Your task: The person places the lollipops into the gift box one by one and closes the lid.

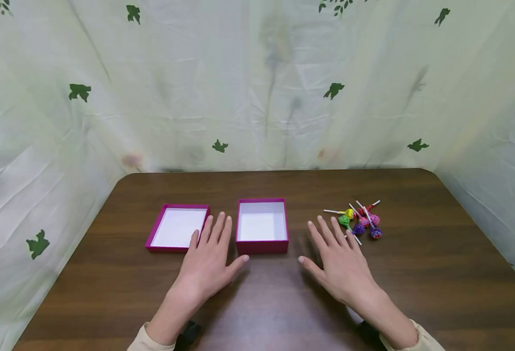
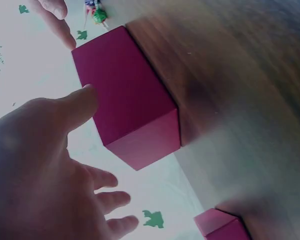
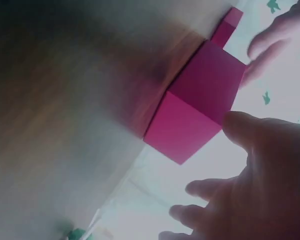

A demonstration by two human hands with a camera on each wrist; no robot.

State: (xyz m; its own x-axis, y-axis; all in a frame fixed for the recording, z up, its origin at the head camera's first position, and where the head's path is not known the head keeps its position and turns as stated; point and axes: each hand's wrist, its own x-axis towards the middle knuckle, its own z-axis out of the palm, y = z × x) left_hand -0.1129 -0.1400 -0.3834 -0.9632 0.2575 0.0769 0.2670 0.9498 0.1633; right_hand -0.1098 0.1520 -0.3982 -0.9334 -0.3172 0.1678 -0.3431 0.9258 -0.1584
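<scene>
At eight and four o'clock from the deep box, we're holding left hand and right hand wide, seemingly preparing; gripping needs curling.

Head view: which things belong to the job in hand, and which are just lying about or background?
Probably the job:
Open magenta box, between left hand and right hand
Shallow magenta tray, near the left hand
Lollipops, near the right hand

Apparently just background:
Brown table
Leaf-patterned cloth
</scene>
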